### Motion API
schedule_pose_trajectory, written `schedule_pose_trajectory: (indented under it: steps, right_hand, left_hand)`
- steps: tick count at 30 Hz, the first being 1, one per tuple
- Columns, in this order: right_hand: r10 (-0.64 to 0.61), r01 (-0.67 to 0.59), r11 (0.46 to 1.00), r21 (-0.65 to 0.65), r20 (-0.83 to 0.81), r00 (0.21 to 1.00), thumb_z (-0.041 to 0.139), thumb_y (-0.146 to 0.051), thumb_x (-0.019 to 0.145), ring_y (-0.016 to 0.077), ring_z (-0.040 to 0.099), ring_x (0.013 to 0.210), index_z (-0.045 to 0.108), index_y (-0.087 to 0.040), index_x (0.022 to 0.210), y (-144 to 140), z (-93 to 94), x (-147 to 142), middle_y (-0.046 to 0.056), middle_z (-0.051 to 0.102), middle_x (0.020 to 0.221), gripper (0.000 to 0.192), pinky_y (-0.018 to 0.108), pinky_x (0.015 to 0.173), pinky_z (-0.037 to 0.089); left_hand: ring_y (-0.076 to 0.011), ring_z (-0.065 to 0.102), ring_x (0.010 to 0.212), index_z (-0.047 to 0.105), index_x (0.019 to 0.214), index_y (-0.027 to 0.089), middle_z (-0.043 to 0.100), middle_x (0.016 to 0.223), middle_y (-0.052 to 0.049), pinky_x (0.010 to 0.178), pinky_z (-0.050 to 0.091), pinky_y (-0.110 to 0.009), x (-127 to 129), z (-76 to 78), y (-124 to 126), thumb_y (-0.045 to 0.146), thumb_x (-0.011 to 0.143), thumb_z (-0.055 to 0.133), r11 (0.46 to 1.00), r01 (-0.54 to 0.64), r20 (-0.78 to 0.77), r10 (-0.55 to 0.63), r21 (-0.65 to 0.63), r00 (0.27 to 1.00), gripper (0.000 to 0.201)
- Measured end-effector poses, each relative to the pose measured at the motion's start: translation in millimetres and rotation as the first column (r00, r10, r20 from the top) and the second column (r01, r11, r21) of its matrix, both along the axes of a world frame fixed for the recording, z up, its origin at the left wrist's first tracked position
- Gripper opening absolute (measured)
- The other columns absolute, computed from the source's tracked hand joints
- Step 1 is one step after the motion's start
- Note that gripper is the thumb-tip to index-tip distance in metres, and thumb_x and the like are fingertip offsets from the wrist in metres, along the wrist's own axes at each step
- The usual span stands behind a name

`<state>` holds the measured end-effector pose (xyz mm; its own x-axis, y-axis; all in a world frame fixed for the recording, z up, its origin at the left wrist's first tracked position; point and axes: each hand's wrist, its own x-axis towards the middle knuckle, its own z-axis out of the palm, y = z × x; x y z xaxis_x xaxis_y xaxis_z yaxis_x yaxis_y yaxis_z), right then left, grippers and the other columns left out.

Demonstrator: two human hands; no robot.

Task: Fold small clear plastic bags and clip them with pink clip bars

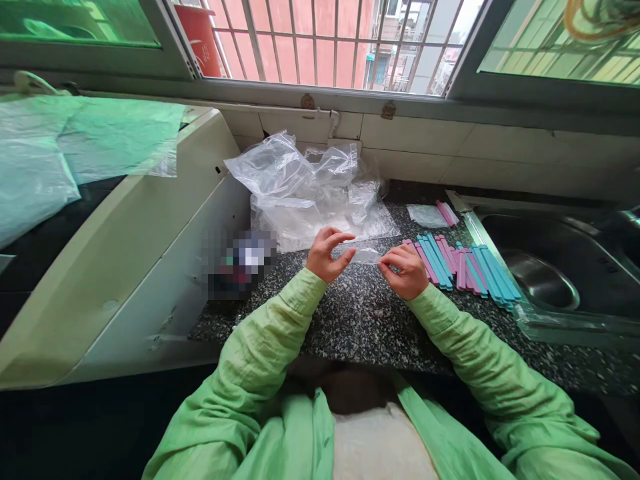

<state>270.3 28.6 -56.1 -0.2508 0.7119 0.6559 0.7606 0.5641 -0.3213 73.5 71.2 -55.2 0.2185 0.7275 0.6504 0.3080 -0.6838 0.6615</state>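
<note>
A small clear plastic bag point(367, 255) is stretched between my two hands above the speckled dark counter point(350, 313). My right hand point(404, 272) pinches its right end between thumb and fingertips. At the bag's left end, my left hand point(327, 255) has thumb and forefinger apart, and I see no grip on the film. Just right of my right hand lie several flat pink and teal strips point(463, 267) in rows. Behind my hands spreads a heap of larger clear plastic bags point(320, 193).
Behind the strips are a small clear packet point(431, 215) and a couple of pink and white strips point(447, 213). A metal sink point(500, 257) is at the right. A blurred-out item point(243, 263) stands left, beside a pale appliance side panel point(150, 253). Plastic sheets point(115, 133) lie upper left.
</note>
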Motion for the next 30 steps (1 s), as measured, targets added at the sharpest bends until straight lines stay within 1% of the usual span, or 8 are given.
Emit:
schedule_pose_trajectory:
  steps: [2,5,8,17,19,23,27,30]
  right_hand:
    - [0.01,-0.01,1.0,0.011,0.029,1.0,0.056,-0.022,0.075,0.0162,0.049,0.064,0.062,-0.021,0.062,-1,0.2,-1,0.003,0.061,0.061,0.015,0.031,0.062,0.042]
    - [0.01,-0.01,1.0,0.001,0.049,0.999,0.055,-0.022,0.076,0.016,0.049,0.064,0.063,-0.022,0.062,-1,0.0,-2,0.002,0.061,0.06,0.016,0.031,0.062,0.042]
    - [0.006,-0.005,1.0,-0.012,0.05,0.999,0.055,-0.023,0.076,0.0159,0.05,0.063,0.063,-0.022,0.061,-1,0.0,-2,0.002,0.061,0.06,0.017,0.031,0.062,0.042]
    - [-0.005,0.005,1.0,-0.007,0.014,1.0,0.056,-0.024,0.075,0.0161,0.05,0.063,0.061,-0.022,0.059,-1,4.0,0,0.002,0.062,0.059,0.017,0.031,0.063,0.043]
    - [-0.016,0.016,1.0,0.007,0.049,0.999,0.056,-0.024,0.075,0.0163,0.05,0.063,0.061,-0.022,0.059,-2,5.5,0,0.002,0.061,0.06,0.017,0.032,0.063,0.043]
    - [-0.025,0.022,1.0,0.019,0.123,0.992,0.055,-0.022,0.076,0.0165,0.049,0.065,0.062,-0.021,0.06,-5,7.2,-3,0.003,0.061,0.061,0.017,0.032,0.064,0.041]
    - [-0.022,0.02,1.0,0.016,0.168,0.986,0.054,-0.022,0.076,0.0167,0.049,0.066,0.063,-0.021,0.061,-6,6.3,-5,0.003,0.061,0.062,0.017,0.032,0.064,0.041]
    - [-0.01,0.011,1.0,-0.001,0.174,0.985,0.054,-0.022,0.077,0.0164,0.048,0.065,0.062,-0.021,0.061,-6,5.8,-6,0.003,0.061,0.061,0.018,0.032,0.064,0.04]
  left_hand:
    - [-0.0154,0.049,0.078,0.065,0.084,0.018,0.054,0.079,-0.004,0.075,0.041,-0.031,0,1.5,0,0.029,0.072,0.06,0.994,0.028,-0.092,-0.018,0.108,0.996,0.017]
    - [-0.0148,0.048,0.073,0.066,0.074,0.019,0.053,0.072,-0.003,0.075,0.04,-0.032,1,-0.5,2,0.029,0.073,0.06,0.984,0.056,-0.162,-0.028,0.17,0.986,0.012]
    - [-0.0148,0.048,0.073,0.064,0.068,0.019,0.053,0.07,-0.003,0.073,0.04,-0.031,1,-3.6,4,0.026,0.074,0.059,0.987,0.056,-0.166,-0.03,0.149,0.986,0.011]
    - [-0.0143,0.049,0.074,0.062,0.07,0.017,0.053,0.074,-0.004,0.071,0.042,-0.029,0,-8.8,7,0.022,0.075,0.057,0.998,0.069,-0.042,-0.069,-0.009,0.997,0.009]
    - [-0.0146,0.05,0.075,0.063,0.076,0.017,0.054,0.076,-0.004,0.073,0.042,-0.029,0,-7.6,5,0.022,0.074,0.057,0.998,0.065,-0.053,-0.065,-0.003,0.996,0.008]
    - [-0.0156,0.05,0.078,0.063,0.088,0.019,0.054,0.079,-0.004,0.076,0.041,-0.031,4,-2.5,-1,0.029,0.071,0.062,0.994,0.067,-0.083,-0.06,0.082,0.995,0.02]
    - [-0.0142,0.048,0.072,0.065,0.077,0.02,0.053,0.072,-0.002,0.074,0.04,-0.031,10,1.1,-5,0.029,0.073,0.061,0.986,0.075,-0.082,-0.064,0.15,0.995,0.01]
    - [-0.0137,0.048,0.07,0.064,0.07,0.019,0.052,0.07,-0.002,0.072,0.04,-0.03,11,2.0,-6,0.025,0.074,0.059,0.986,0.094,-0.058,-0.086,0.138,0.995,0.009]
